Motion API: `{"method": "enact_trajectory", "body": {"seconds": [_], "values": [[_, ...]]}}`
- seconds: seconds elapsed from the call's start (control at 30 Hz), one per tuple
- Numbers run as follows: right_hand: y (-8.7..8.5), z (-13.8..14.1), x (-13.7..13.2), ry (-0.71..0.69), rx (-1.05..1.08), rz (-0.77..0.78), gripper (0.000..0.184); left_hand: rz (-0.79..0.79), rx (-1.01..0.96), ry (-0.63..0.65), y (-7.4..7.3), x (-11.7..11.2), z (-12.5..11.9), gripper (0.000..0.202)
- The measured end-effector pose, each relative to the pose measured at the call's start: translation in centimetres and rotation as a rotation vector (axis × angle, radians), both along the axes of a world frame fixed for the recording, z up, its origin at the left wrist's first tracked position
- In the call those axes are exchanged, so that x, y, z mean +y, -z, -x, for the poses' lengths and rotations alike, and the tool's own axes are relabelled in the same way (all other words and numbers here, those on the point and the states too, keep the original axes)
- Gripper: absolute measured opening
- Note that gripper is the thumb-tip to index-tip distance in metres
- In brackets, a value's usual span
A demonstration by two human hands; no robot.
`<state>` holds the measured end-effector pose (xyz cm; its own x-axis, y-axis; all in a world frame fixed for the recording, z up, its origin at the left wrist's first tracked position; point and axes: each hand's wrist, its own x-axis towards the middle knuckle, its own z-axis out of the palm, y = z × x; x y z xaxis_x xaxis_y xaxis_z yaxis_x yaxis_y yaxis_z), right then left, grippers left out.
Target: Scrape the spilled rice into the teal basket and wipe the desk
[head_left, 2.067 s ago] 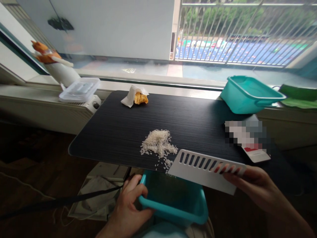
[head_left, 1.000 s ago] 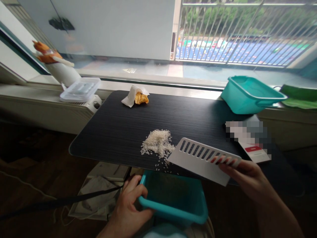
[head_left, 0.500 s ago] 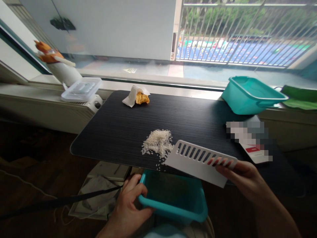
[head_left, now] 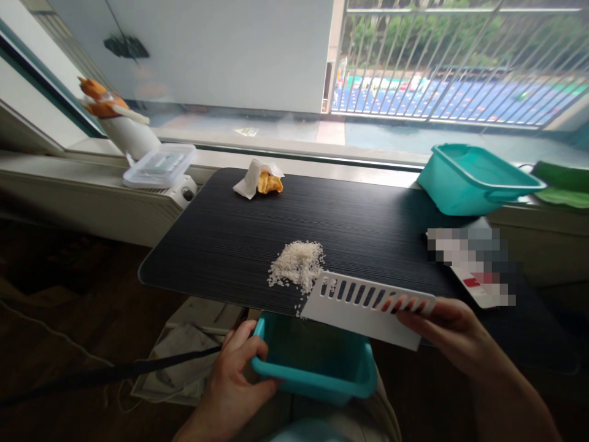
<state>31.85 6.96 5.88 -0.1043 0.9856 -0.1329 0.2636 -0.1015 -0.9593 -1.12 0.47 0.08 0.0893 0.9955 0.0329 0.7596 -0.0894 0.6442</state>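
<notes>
My left hand (head_left: 243, 374) grips the left rim of a teal plastic tub (head_left: 317, 374), held just under the front edge of the dark table (head_left: 193, 245). In my right hand (head_left: 453, 331) is a flat white plastic piece with a row of slots (head_left: 363, 313), its right end pinched between thumb and fingers. Its left end touches the near right side of a loose pile of white rice (head_left: 298, 264). A few grains lie scattered toward the table edge, above the tub. Inside the tub it is dark, so its contents are hard to make out.
A second teal tub (head_left: 478, 181) stands at the back right, beside a green cloth (head_left: 561, 184). A partly blurred packet (head_left: 478, 282) lies on the right. Crumpled white tissue with a yellow piece (head_left: 269, 182) sits at the back. A clear lidded box (head_left: 161, 166) rests on the heater.
The slotted white piece has moved slightly left and nearer relative to the rice. The tub has shifted a little left under the table edge. Both hands keep their hold.
</notes>
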Motion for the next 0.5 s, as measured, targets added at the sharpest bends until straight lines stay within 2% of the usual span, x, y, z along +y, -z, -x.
{"method": "enact_trajectory", "body": {"seconds": [0.13, 0.3, 0.5], "values": [[0.04, 0.51, 0.27, 0.014, -0.001, -0.057, 0.024, 0.004, 0.01, -0.004, 0.05, -0.06, 0.13, 0.015], [0.09, 0.92, 0.55, -0.098, 0.002, -0.033, 0.024, 0.035, -0.031, 0.012, -0.06, -0.19, 0.14, 0.015], [-0.23, 0.92, 0.27, -0.067, 0.023, -0.039, 0.022, 0.015, -0.029, -0.004, -0.08, -0.12, 0.1, 0.015]]}}
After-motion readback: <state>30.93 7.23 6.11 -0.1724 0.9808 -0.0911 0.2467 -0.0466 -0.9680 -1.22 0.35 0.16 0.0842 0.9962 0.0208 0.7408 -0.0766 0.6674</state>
